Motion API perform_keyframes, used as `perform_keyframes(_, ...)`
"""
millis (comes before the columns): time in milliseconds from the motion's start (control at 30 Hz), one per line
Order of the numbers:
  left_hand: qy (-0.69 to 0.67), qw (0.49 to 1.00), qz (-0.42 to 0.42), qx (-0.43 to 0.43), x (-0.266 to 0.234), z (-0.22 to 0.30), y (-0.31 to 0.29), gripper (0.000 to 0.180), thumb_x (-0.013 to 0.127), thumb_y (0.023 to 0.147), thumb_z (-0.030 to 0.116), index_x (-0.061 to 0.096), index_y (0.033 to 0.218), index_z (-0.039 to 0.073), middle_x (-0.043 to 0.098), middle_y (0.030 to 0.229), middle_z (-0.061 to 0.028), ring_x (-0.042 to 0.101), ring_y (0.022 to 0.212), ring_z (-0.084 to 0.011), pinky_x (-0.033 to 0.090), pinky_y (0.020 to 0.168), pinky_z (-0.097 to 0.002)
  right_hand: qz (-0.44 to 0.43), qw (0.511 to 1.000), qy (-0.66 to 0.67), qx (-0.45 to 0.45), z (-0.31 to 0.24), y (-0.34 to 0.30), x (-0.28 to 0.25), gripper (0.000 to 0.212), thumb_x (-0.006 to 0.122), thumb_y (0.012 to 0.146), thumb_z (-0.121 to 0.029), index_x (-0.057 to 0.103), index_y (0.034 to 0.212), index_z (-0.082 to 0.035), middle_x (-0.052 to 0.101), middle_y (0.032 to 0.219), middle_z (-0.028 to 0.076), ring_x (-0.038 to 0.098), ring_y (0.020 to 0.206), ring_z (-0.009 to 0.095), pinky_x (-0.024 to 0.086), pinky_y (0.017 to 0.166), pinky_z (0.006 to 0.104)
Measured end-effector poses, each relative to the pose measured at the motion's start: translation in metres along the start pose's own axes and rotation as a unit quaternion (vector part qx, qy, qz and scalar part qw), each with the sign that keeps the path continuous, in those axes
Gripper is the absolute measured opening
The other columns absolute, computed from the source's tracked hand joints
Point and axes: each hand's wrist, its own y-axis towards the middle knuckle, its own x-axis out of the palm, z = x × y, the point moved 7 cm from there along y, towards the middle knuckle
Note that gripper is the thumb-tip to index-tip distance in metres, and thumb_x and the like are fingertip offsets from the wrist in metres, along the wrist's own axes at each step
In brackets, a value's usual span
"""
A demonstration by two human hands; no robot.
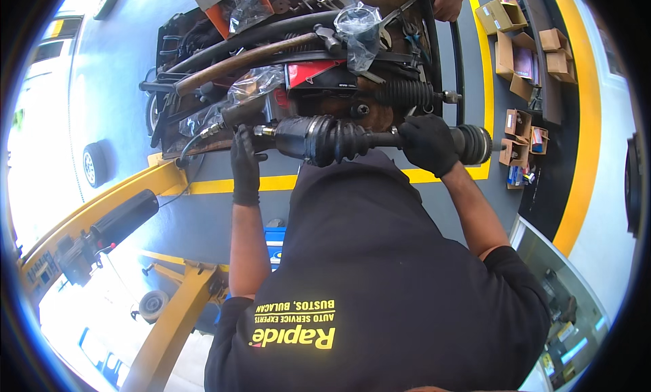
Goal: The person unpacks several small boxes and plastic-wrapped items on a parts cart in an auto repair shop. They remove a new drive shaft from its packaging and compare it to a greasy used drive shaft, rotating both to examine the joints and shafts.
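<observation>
Hands (428,142) on black, ribbed-boot axle shaft (339,140)

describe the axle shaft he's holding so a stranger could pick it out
Start at the cluttered workbench. Along its near edge lies the axle shaft, gripped by the left hand and right hand. Unlike the shorter shaft behind, it's longer, with ribbed boots at both ends.

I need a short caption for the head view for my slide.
Two gloved hands, left and right, hold a black axle shaft over a cluttered workbench.

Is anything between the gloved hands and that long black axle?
Nothing visible. The right hand wraps the axle shaft, and the left hand touches its other end beside the big rubber boot.
</observation>
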Motion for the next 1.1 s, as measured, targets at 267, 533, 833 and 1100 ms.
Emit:
perform_keyframes(267,-0.051,0.988,-0.039,-0.139,0.009,-0.022,-0.002,0.049,0.058,0.113,0.040,0.060,0.150,0.009,0.068,0.123,-0.0080,0.076,0.089,-0.0170,0.055,0.062,-0.0253,-0.021,0.999,-0.025,-0.010,0.016,0.008,0.026,0.012,0.078,0.080,-0.014,0.066,0.084,-0.013,0.063,0.081,0.007,0.066,0.074,0.032,0.051,0.068,0.0475)
perform_keyframes(533,-0.027,0.992,-0.030,-0.123,0.005,-0.009,-0.006,0.040,0.060,0.112,0.037,0.066,0.135,0.006,0.070,0.113,-0.0066,0.073,0.078,-0.0135,0.049,0.056,-0.0236,-0.052,0.998,-0.005,0.017,0.030,0.008,0.041,0.014,0.080,0.079,-0.015,0.069,0.087,-0.012,0.066,0.086,0.008,0.068,0.078,0.034,0.053,0.072,0.0480)
perform_keyframes(833,-0.070,0.994,-0.045,-0.074,0.013,-0.010,-0.004,0.030,0.059,0.112,0.036,0.065,0.100,0.008,0.060,0.078,-0.0002,0.055,0.061,-0.0074,0.041,0.052,-0.0238,-0.082,0.996,-0.011,0.038,0.034,0.009,0.047,0.019,0.080,0.080,-0.018,0.072,0.097,-0.014,0.069,0.093,0.009,0.071,0.086,0.035,0.056,0.075,0.0488)
perform_keyframes(1100,-0.145,0.985,-0.040,-0.088,0.019,-0.009,-0.009,0.024,0.062,0.112,0.032,0.060,0.096,0.014,0.056,0.073,0.0032,0.050,0.056,-0.0052,0.036,0.048,-0.0223,-0.084,0.995,-0.020,0.058,0.036,0.009,0.046,0.026,0.081,0.079,-0.015,0.070,0.102,-0.013,0.068,0.098,0.008,0.071,0.092,0.034,0.055,0.079,0.0478)
